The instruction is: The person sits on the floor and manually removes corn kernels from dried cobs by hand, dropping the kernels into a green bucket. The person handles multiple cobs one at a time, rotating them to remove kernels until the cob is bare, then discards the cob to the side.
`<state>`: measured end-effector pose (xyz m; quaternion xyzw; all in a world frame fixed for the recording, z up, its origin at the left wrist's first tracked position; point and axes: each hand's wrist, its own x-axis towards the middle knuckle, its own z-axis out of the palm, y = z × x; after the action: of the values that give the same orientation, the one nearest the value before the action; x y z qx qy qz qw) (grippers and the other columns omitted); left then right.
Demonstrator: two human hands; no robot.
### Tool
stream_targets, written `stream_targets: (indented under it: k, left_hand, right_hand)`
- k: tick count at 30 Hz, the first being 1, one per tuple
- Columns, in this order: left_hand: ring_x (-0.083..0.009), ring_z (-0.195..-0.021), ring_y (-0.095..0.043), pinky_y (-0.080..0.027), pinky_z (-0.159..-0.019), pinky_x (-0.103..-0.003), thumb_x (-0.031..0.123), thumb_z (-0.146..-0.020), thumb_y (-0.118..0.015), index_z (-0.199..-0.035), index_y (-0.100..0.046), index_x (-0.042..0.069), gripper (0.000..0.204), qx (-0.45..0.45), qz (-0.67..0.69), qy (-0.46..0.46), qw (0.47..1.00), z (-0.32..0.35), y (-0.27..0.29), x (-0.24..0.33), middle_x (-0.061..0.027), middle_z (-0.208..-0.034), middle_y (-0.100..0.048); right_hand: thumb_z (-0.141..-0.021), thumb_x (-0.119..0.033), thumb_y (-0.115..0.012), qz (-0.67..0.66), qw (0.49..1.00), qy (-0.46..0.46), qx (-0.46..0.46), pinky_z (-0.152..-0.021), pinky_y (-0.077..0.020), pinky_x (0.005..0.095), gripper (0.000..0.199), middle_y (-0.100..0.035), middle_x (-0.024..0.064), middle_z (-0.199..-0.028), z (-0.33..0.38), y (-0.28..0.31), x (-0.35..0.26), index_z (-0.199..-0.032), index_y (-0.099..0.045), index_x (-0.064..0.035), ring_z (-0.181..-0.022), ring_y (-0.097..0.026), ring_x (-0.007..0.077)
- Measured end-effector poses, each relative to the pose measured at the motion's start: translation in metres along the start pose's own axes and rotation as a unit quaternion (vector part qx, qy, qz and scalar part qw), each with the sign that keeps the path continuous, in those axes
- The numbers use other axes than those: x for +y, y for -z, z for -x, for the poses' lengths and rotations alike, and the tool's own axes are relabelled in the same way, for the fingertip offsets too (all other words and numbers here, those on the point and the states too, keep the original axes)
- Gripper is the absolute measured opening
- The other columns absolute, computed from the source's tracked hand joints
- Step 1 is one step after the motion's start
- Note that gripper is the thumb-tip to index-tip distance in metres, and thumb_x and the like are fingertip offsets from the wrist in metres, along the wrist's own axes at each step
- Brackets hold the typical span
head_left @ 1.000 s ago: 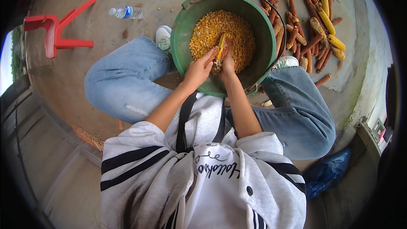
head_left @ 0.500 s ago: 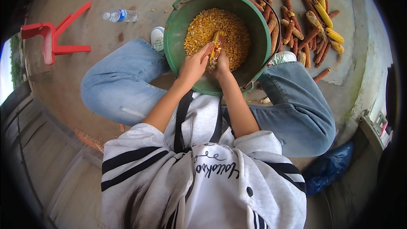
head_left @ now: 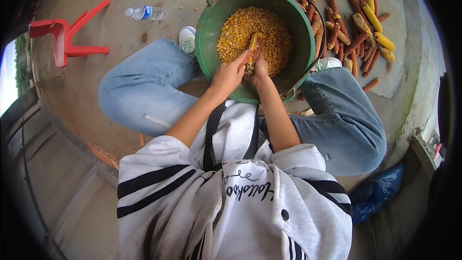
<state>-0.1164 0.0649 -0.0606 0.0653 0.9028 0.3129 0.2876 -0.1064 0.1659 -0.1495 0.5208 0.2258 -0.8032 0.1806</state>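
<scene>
A half-stripped ear of corn [head_left: 255,41] stands tilted inside the green bucket [head_left: 207,48], just above the heap of loose kernels [head_left: 232,31], with yellow rows on its far end and reddish bare core along one side. The right hand [head_left: 260,69] is wrapped round the lower end of the ear, though its fingertips are hidden behind it. The left hand [head_left: 227,78] is pressed in from the other side, pinching what looks like a bare cob [head_left: 250,57] laid against the ear; its thumb is hard to make out. For good rubbing, the right hand should grip low and firmly, so that the ear does not twist away under pressure. The cob is best pushed where a stripped strip borders a full row, since kernels with a free side ought to give more easily than those packed tight. Short, firm strokes would suit, with the ear turned a little after each so that fresh rows meet the cob. Working low and near the middle, well inside the bucket's wall, should catch stray kernels; a few lie on the floor [head_left: 166,36] beyond it. The bucket sits between the knees, which could help steady it.
</scene>
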Motion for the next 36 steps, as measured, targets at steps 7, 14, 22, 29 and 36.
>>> stream_targets:
  k: [7,14,22,29,36]
  left_hand:
    - [-0.0377,-0.072,-0.059,-0.047,-0.065,-0.046,0.012,-0.082,-0.052,-0.127,-0.044,0.020,0.047,0.072,0.043,-0.056,0.995,0.026,0.006,-0.006,-0.0219,-0.080,-0.061]
    - [-0.0379,-0.080,-0.058,-0.047,-0.068,-0.041,0.014,-0.085,-0.051,-0.127,-0.044,0.016,0.043,0.006,0.020,0.005,1.000,0.025,0.001,0.010,-0.0227,-0.087,-0.060]
    - [-0.0391,-0.083,-0.057,-0.047,-0.070,-0.043,0.014,-0.085,-0.051,-0.127,-0.044,0.015,0.043,0.049,0.033,0.017,0.998,0.019,0.006,0.006,-0.0224,-0.091,-0.059]
    - [-0.0371,-0.091,-0.057,-0.047,-0.074,-0.038,0.011,-0.085,-0.050,-0.128,-0.042,0.011,0.043,0.027,0.072,0.010,0.997,0.044,0.004,-0.007,-0.0212,-0.102,-0.058]
    - [-0.0393,-0.072,-0.058,-0.046,-0.065,-0.046,0.014,-0.083,-0.051,-0.128,-0.043,0.017,0.045,0.055,0.041,-0.013,0.998,0.013,-0.009,-0.008,-0.0232,-0.079,-0.059]
  right_hand:
    - [-0.095,-0.041,-0.021,-0.007,0.999,0.004,-0.043,-0.084,-0.0446,0.0453,0.048,-0.054,0.0114,-0.108,-0.007,0.000,0.006,-0.119,-0.044,-0.0073,-0.098,-0.054,0.0266]
    - [-0.095,-0.043,-0.021,0.018,1.000,0.002,-0.009,-0.091,-0.0411,0.0406,0.050,-0.051,0.0096,-0.115,0.015,-0.006,0.006,-0.127,-0.039,-0.0090,-0.104,-0.051,0.0244]
    - [-0.092,-0.053,-0.022,-0.069,0.995,-0.045,-0.061,-0.091,-0.0395,0.0462,0.055,-0.050,0.0089,-0.118,-0.002,-0.002,0.006,-0.129,-0.037,-0.0146,-0.106,-0.050,0.0270]
    - [-0.091,-0.053,-0.028,-0.035,0.997,-0.049,-0.051,-0.088,-0.0404,0.0448,0.053,-0.054,0.0089,-0.110,0.016,-0.011,-0.003,-0.121,-0.044,-0.0120,-0.100,-0.052,0.0261]
    - [-0.092,-0.051,-0.026,-0.045,0.997,-0.012,-0.056,-0.084,-0.0446,0.0420,0.051,-0.057,0.0103,-0.103,0.001,-0.002,0.007,-0.112,-0.049,-0.0098,-0.093,-0.056,0.0241]
